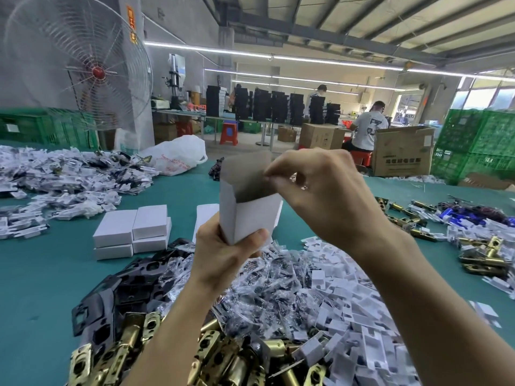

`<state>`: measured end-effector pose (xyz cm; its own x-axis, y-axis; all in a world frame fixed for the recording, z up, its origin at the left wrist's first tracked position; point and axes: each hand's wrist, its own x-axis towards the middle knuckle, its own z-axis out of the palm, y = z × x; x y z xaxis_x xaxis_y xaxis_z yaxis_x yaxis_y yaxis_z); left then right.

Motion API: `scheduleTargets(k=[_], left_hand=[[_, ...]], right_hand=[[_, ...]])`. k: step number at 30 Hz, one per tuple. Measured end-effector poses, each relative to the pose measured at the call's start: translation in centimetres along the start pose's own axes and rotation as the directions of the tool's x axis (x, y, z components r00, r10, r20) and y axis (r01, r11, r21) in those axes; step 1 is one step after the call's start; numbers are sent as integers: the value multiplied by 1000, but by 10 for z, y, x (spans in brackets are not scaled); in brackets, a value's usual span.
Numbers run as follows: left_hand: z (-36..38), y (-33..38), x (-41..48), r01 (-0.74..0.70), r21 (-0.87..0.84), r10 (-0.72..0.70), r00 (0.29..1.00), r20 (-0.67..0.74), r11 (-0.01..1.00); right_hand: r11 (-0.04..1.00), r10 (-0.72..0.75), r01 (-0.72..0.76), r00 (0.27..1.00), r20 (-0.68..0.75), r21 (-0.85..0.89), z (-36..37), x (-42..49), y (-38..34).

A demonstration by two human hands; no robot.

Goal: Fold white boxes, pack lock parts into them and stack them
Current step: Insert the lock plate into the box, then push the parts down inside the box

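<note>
**While the Box Stands Open, Both Hands Are On It**

As it is held up over the heaps, the white box (250, 215) stands on end. Its long axis is near upright, leaning a little away from the person, and its mouth is open at the top with the grey inside showing. The left hand (223, 254) is wrapped round its lower end, thumb across the near face, so the box rises straight out of that grip. The right hand (320, 190) comes in from the right and above with fingers curled. Its thumb and forefinger pinch the right-hand edge of the open mouth; whether that is a flap or the bare wall I can't make out.

The open end is nearer the right hand, so that hand would work it while the left only steadies the foot. I'd judge the folding unfinished and nothing packed yet, though the bottom of the inside is hidden.

Directly below lie the bagged screws (264, 280). The brass latch bolts (217, 355) are nearer the person, the black plates (131, 282) to the left and the white plastic pieces (348, 302) to the right. The finished boxes (133, 232) sit stacked on the green table (41, 288), well off to the left.
</note>
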<state>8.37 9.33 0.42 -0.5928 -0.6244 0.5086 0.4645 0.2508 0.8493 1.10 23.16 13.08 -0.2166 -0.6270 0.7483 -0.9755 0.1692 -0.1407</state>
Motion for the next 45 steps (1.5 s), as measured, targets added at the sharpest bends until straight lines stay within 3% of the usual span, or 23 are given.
scheduleTargets(k=[2, 4, 5, 7, 9, 11, 12, 18, 21, 24, 28, 31, 36, 40, 42, 45], left_hand=[[-3, 0, 3, -19, -55, 16, 998, -57, 998], [-5, 0, 4, -57, -115, 43, 991, -124, 992], [-6, 1, 5, -71, -148, 47, 986, -161, 986], [-6, 2, 5, -88, -165, 51, 974, -220, 982], [-6, 2, 5, -94, -151, 57, 971, -233, 984], [-6, 1, 5, -83, -172, 47, 978, -204, 982], [-6, 1, 4, -77, -183, 41, 981, -192, 980], [-7, 1, 7, -37, -207, 2, 986, -165, 978], [-8, 0, 8, 9, -188, -34, 991, -128, 982], [-7, -1, 8, 46, -160, -61, 994, -93, 986], [-7, -1, 8, 92, -113, -99, 993, -61, 989], [-6, 1, 7, 92, -102, -96, 995, -28, 990], [-6, 5, 3, 72, -50, -68, 995, 74, 996], [-4, 6, 2, 72, -38, -68, 993, 96, 997], [-3, 7, 2, 53, -44, -47, 991, 122, 998], [-2, 7, 1, 63, -73, -55, 992, 116, 995]], right_hand=[[995, 70, -55, 982, -178, 88, 10, -9, 12], [973, 203, -176, 960, -194, 150, 25, -20, 28], [958, 261, -243, 959, -113, 151, 34, -26, 35], [946, 305, -322, 925, 225, 46, 56, -40, 47], [960, 272, -257, 778, 566, -107, 80, -59, 52], [970, 241, -181, 644, 726, -162, 106, -81, 53], [973, 232, -165, 643, 730, -163, 115, -88, 53], [967, 254, -218, 814, 523, -131, 119, -90, 68], [943, 300, -331, 880, 369, 22, 101, -83, 72], [891, 360, -377, 926, 111, 254, 77, -68, 71], [805, 382, -249, 912, -149, 538, 38, -42, 53], [862, 225, -60, 935, -274, 503, 18, -24, 36], [980, -84, 137, 943, -323, 144, 13, -7, 14], [979, -189, 200, 958, -214, 31, 18, -4, 8], [984, -180, 178, 975, -133, -22, 21, -6, 10], [999, -47, 46, 998, -32, -11, 23, -9, 18]])
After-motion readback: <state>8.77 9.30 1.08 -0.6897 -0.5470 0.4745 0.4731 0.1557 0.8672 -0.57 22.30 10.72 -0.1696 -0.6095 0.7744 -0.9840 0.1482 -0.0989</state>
